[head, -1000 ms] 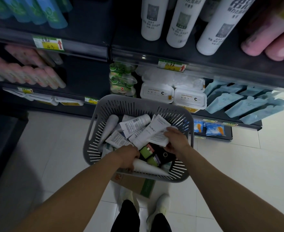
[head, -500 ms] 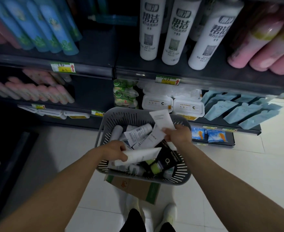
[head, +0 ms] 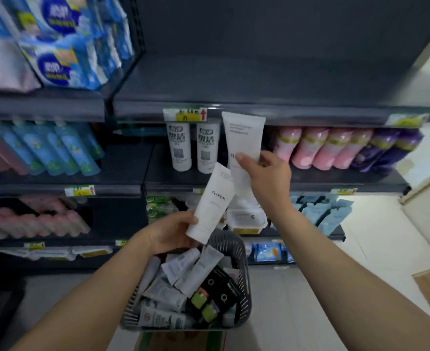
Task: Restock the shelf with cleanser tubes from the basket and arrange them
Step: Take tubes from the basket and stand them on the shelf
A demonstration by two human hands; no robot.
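Dark store shelving fills the view, its upper right board bare while the boards around it are stocked. Right hand is clamped on a white cleanser tube, thumb across its front, crimped end up, raised in front of the middle shelf's front edge beside two white bottles; held high like this, it looks ready to go onto a board, probably the bare one above, though I cannot tell which is meant. Left hand is closed on a second white tube, gripped near its cap end and tilted toward the first, the two nearly touching; likely carried as a pair to save a trip. Below both hands, the grey basket holds many more tubes, white, grey and black, heaped loosely, so most of the restocking remains. It seems to rest on a cardboard box on the floor, though blur makes that uncertain. Pink bottles line the middle shelf toward its right end.
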